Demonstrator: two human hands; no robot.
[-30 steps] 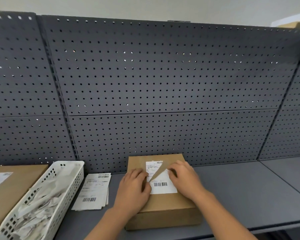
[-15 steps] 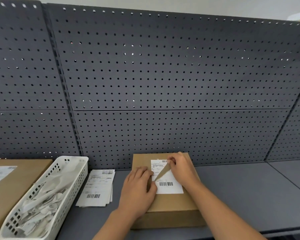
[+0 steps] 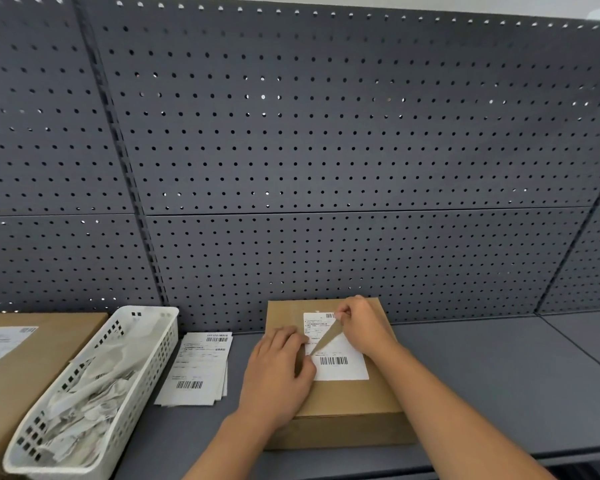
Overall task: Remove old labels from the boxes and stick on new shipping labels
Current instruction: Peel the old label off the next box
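White shipping label (image 3: 340, 367) with the barcode sits on top of the flat brown cardboard box (image 3: 347, 400), which is on the counter right up against the pegboard, and it's being worked on. The right hand (image 3: 364, 329) has its grip pinched closed on a thin tan paper strip (image 3: 326, 337) that runs diagonally across the label. The left hand (image 3: 278, 372) isn't gripping anything, its fingers just press down at the label's left edge to keep things from shifting.

Compared with a second ago, the right hand's pinch has crept toward the far edge of the label, near the small top barcode, and the strip looks a touch longer. So the peel is moving along, slowly. Honestly can't tell if that strip is the label's lifted underside or a backing liner, so I'm not sure whether this is the old one leaving or a new one going on.

Further out on the dark grey counter (image 3: 482, 375) there's a small stack of white printed labels (image 3: 198, 368) just left of the box. Then comes a white perforated plastic basket (image 3: 146, 372) full of crumpled paper scraps (image 3: 84, 403), and a second cardboard box (image 3: 32, 368) at far left. Dark grey pegboard wall (image 3: 326, 150) behind it all.
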